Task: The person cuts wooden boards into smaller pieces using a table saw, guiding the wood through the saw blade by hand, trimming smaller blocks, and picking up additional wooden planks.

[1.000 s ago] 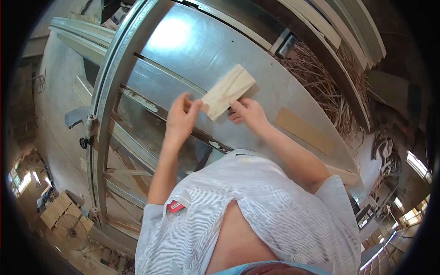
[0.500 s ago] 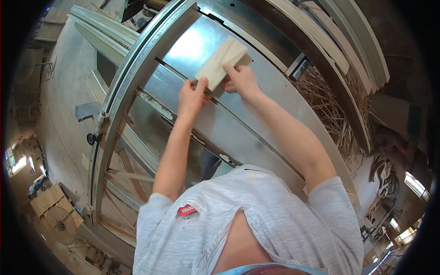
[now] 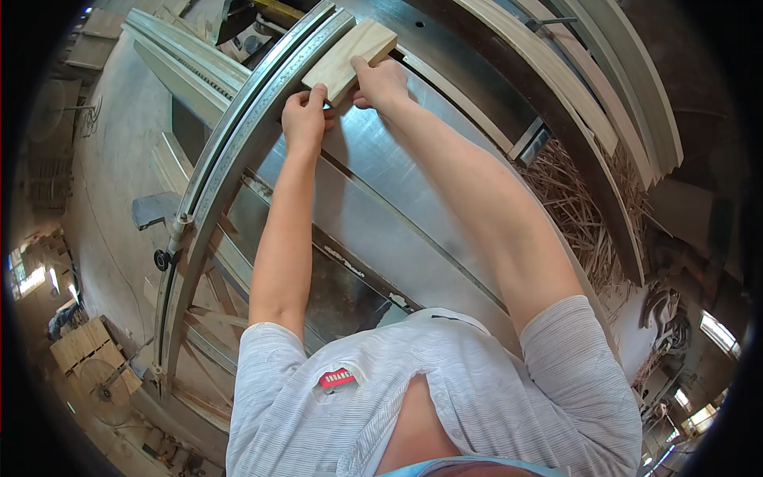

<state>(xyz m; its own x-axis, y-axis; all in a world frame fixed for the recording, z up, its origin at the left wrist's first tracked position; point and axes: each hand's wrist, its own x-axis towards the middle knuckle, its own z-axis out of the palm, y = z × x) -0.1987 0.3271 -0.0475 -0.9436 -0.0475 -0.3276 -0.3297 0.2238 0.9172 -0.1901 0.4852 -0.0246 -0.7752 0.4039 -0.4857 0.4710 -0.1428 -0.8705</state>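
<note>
A pale wooden block (image 3: 350, 57) lies against the curved metal fence rail (image 3: 230, 135) at the top of the view. My left hand (image 3: 304, 119) grips its near left end, thumb on top. My right hand (image 3: 380, 83) holds the block's right side, with the thumb on its upper face and the fingers curled at the edge. Beneath both arms is the shiny metal machine table (image 3: 381, 151), crossed by a long slot.
Long pale wooden strips (image 3: 588, 103) lie at the upper right beside a pile of thin offcuts (image 3: 568, 191). A black knob (image 3: 162, 259) sits on the frame at the left. Wooden boards (image 3: 87, 350) and a fan stand at the lower left.
Both hands have carried the block up and away from my body, across the table to the fence rail. My left hand, apart from the block or barely touching it earlier, now grips its end.
</note>
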